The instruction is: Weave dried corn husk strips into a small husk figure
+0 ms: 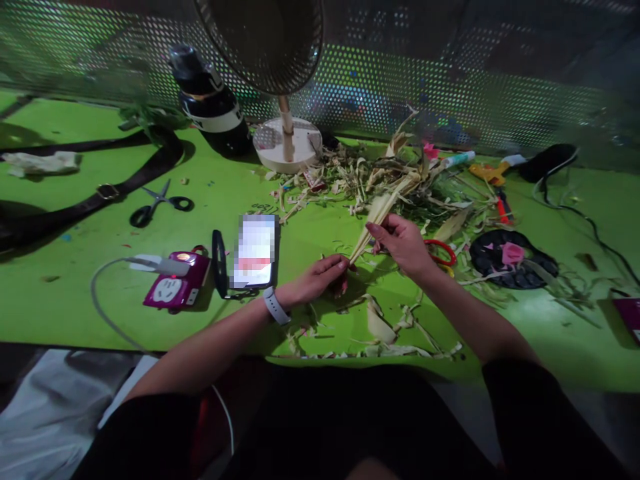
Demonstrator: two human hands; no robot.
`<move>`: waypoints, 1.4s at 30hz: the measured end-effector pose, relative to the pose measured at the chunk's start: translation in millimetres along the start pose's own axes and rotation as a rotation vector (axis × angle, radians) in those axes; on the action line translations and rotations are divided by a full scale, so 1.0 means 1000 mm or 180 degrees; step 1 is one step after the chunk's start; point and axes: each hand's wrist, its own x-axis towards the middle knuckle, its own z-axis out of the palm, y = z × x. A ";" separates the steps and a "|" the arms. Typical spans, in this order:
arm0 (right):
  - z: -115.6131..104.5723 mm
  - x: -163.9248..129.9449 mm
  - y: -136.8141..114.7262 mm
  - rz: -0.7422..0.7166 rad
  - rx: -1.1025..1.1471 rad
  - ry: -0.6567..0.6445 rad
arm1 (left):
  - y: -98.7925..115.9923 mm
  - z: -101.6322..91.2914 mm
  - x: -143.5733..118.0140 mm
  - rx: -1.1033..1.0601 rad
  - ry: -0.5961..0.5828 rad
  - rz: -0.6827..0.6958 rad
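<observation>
A long bundle of pale dried leaf strips (383, 207) slants up and to the right over the green table (75, 287). My left hand (320, 279), with a watch on the wrist, pinches the bundle's lower end. My right hand (400, 243) grips the bundle higher up, fingers curled around it. A heap of dried and green leaf scraps (370, 175) lies just behind my hands, and cut pale strips (380, 330) lie at the near table edge.
A phone (256, 251) on a stand and a pink power strip (175, 280) sit to the left. Black scissors (161, 202), a strap (100, 193), a bottle (213, 107), a fan base (287, 143), red-handled scissors (443, 253) and a dark round mat (510, 259) surround the spot.
</observation>
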 end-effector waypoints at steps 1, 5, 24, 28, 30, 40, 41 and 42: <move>0.000 0.000 0.001 -0.0009 0.0044 0.0023 | 0.001 0.001 -0.001 0.0086 0.0004 0.0042; 0.003 -0.001 0.002 0.0053 0.0199 -0.0067 | 0.003 0.004 -0.002 0.0106 -0.0161 0.0051; 0.012 -0.017 0.014 -0.0035 0.0103 -0.0253 | -0.002 0.003 0.007 -0.0332 0.1044 0.0795; 0.016 -0.013 0.025 0.0294 0.0564 -0.0173 | -0.003 0.002 0.007 -0.0592 0.1304 0.1046; 0.018 -0.011 0.026 0.0807 0.0844 -0.0170 | -0.003 0.002 0.006 -0.0613 0.1324 0.1091; 0.025 -0.016 -0.003 -0.0027 -0.0003 -0.0229 | -0.012 0.006 0.010 0.0217 0.1360 0.0878; 0.026 -0.013 -0.002 -0.0115 -0.0155 -0.0193 | -0.013 0.006 0.009 0.0325 0.1341 0.0894; 0.026 -0.010 -0.001 -0.0173 -0.0295 -0.0180 | -0.013 0.007 0.009 0.0419 0.1327 0.0914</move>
